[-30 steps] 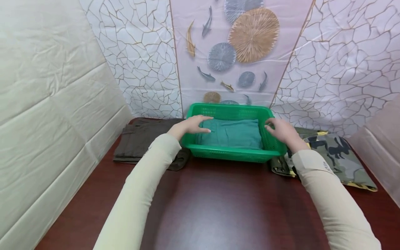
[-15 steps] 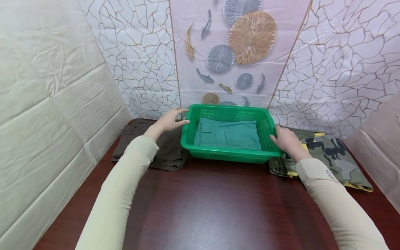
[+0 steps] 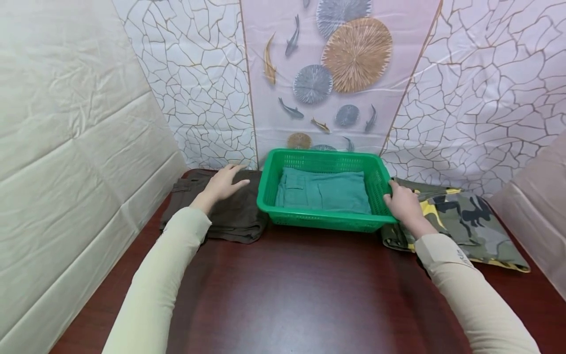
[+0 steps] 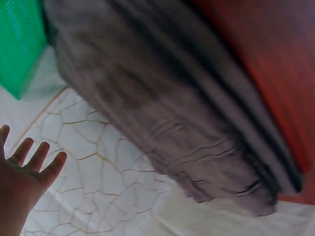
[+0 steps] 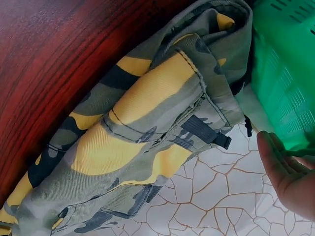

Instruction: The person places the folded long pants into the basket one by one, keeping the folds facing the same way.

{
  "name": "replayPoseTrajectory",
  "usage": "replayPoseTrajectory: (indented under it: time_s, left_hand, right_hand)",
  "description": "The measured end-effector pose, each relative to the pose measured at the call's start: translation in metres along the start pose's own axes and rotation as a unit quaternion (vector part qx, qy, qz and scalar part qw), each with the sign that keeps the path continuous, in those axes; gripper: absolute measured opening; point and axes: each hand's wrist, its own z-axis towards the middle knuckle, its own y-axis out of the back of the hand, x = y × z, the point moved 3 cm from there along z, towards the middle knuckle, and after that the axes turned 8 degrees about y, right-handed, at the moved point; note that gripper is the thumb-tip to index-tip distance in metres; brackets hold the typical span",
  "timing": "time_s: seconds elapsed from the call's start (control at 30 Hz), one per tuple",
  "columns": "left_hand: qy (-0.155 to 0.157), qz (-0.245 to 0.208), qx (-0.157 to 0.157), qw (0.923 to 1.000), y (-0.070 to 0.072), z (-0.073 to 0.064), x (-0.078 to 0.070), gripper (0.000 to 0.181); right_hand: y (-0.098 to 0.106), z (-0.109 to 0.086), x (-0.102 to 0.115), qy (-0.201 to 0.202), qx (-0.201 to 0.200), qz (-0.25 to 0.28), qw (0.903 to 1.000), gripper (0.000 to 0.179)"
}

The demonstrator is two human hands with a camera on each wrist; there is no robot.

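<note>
Dark-red table [image 3: 283, 285], patterned backdrop [image 3: 212, 73]; green basket [image 3: 325, 223] mid-frame, teal trousers [image 3: 331, 191] inside, presumably folded to fit flat. Right hand's [image 3: 405, 202] fingers grip basket's right rim, likely steadying it; left hand's [image 3: 220, 185], spread wide, hover near brown trousers [image 3: 239, 220], left-centre.

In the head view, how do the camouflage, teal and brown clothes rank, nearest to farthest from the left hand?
1. Brown clothes: overlapped by the left hand.
2. Teal clothes: inside the green basket.
3. Camouflage clothes: right of the green basket.
</note>
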Motion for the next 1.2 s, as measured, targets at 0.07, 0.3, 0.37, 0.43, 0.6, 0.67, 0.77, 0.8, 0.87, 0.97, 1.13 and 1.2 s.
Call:
replayPoseTrajectory:
  time_s: [0.07,0.3,0.37,0.43,0.6,0.67,0.77,0.8,0.87,0.97,1.13,1.2]
  left_hand:
    - [0.005,0.001,-0.003,1.0000,-0.005,-0.003,0.007,0.059]
    - [0.038,0.040,0.003,0.9985,-0.021,-0.009,0.033,0.065]
    - [0.056,0.059,0.017,0.9966,-0.027,-0.011,0.041,0.067]
    - [0.073,0.073,0.034,0.9941,-0.033,-0.013,0.046,0.071]
    - [0.128,0.070,0.110,0.9832,-0.042,-0.020,0.052,0.084]
    - [0.157,0.062,0.148,0.9744,-0.045,-0.023,0.053,0.090]
    - [0.193,0.051,0.184,0.9624,-0.047,-0.026,0.053,0.097]
    - [0.198,0.047,0.189,0.9607,-0.048,-0.027,0.053,0.098]
    - [0.202,0.038,0.190,0.9599,-0.049,-0.028,0.052,0.098]
    - [0.202,0.031,0.194,0.9595,-0.052,-0.028,0.052,0.098]
    - [0.189,0.041,0.199,0.9606,-0.056,-0.029,0.057,0.099]
    - [0.182,0.051,0.204,0.9605,-0.057,-0.032,0.059,0.099]
  right_hand:
    - [0.000,0.000,-0.001,-0.002,-0.006,0.002,1.0000,0.051]
    - [-0.001,0.000,0.002,-0.003,-0.015,0.008,0.9999,0.049]
    - [-0.001,-0.001,0.003,-0.002,-0.017,0.004,0.9998,0.049]
    - [-0.001,-0.001,0.004,-0.003,-0.020,0.000,0.9998,0.049]
    - [-0.001,-0.001,0.007,-0.005,-0.028,-0.011,0.9995,0.049]
    - [0.000,-0.001,0.008,-0.003,-0.032,-0.015,0.9994,0.049]
    - [0.001,-0.001,0.009,-0.001,-0.032,-0.014,0.9994,0.049]
    - [0.001,-0.001,0.009,-0.002,-0.031,-0.011,0.9995,0.049]
    - [0.001,-0.002,0.007,-0.008,-0.026,-0.002,0.9996,0.050]
    - [0.000,-0.002,0.005,-0.017,-0.022,0.008,0.9996,0.051]
    - [-0.002,-0.003,0.002,-0.021,-0.025,0.014,0.9994,0.051]
    - [-0.003,-0.004,0.002,-0.023,-0.022,0.017,0.9994,0.051]
